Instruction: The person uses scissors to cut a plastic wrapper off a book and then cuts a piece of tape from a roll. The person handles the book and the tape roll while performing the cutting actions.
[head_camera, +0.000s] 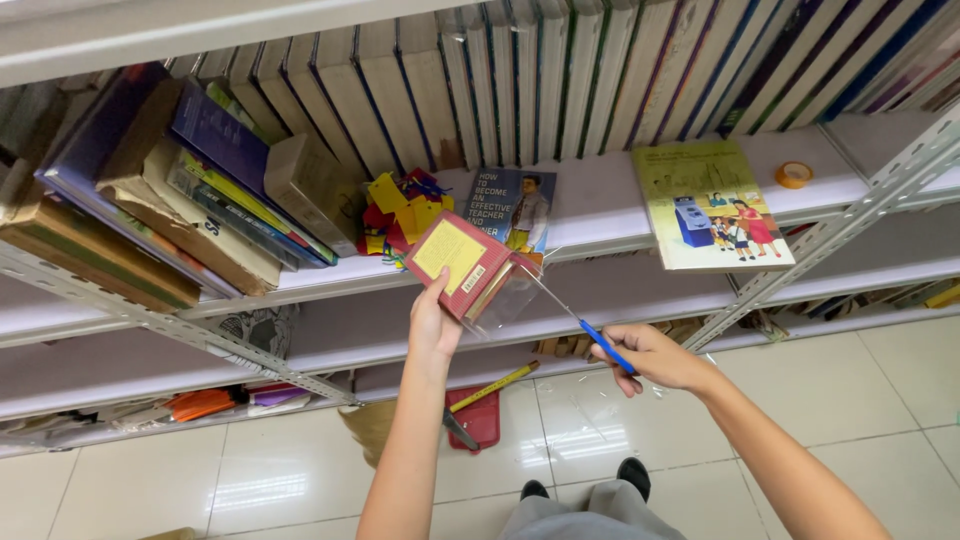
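The left hand (434, 325) grips a red book (461, 264); the right hand (655, 357), just beside it, pinches a blue-handled tool (585, 328) against the book's plastic cover (515, 292).

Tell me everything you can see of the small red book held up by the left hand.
The small red book is a thick little volume with a red cover, a yellow panel and a white barcode sticker. The left hand holds it from below, tilted, before the shelf edge. Loose clear plastic wrapping hangs off its right side, where the blue-handled tool in the right hand reaches.

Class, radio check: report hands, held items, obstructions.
Left hand grips small red book. Right hand holds blue-handled tool, tip at its clear cover. Shelf edge close behind.
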